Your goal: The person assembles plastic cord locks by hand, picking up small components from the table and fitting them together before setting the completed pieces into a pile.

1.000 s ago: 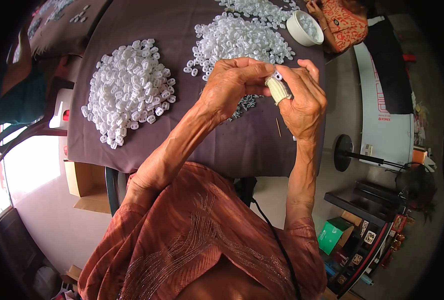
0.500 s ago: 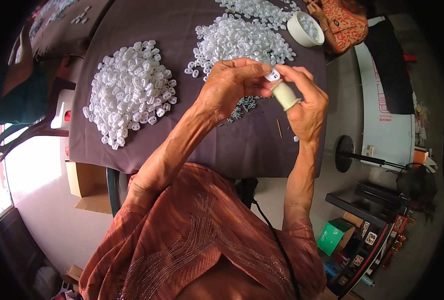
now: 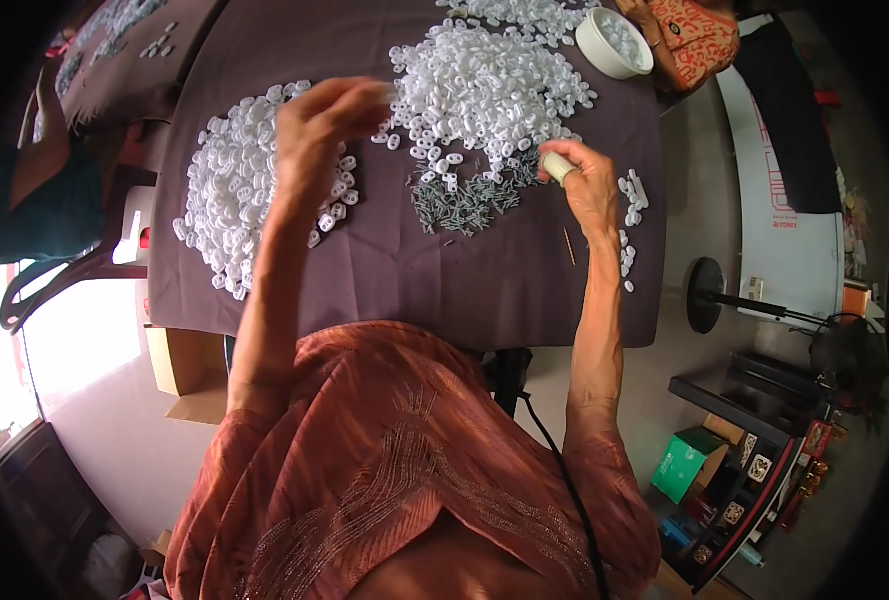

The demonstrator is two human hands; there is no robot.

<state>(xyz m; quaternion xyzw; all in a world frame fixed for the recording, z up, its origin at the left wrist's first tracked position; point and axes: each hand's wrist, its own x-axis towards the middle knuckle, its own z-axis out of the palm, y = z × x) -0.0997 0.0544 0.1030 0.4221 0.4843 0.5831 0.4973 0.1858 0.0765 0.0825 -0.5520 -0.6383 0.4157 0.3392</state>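
Note:
My left hand (image 3: 325, 125) is raised over the far right side of the left pile of white oval plastic pieces (image 3: 240, 190). Motion smears its fingers, so whether it holds anything is unclear. Beside the right edge of a small heap of grey pins (image 3: 465, 200), my right hand (image 3: 590, 180) has its fingers curled together. A cream-coloured tube (image 3: 557, 167), seemingly worn over the thumb, shows at that hand. What is between the fingertips cannot be made out. Beyond the pins spreads a larger pile of white oval pieces (image 3: 490, 85).
A thin wooden stick (image 3: 570, 245) and several white pieces (image 3: 629, 250) lie near the right edge of the brown tablecloth (image 3: 385, 270). A white tub (image 3: 615, 45) stands at the far right, near another person's arm (image 3: 655, 25). Another person sits at the far left.
My hands have parted from around a white piece. The left has swung left toward the left pile; the right has moved slightly, tilting the cream tube. The grey pins are now uncovered.

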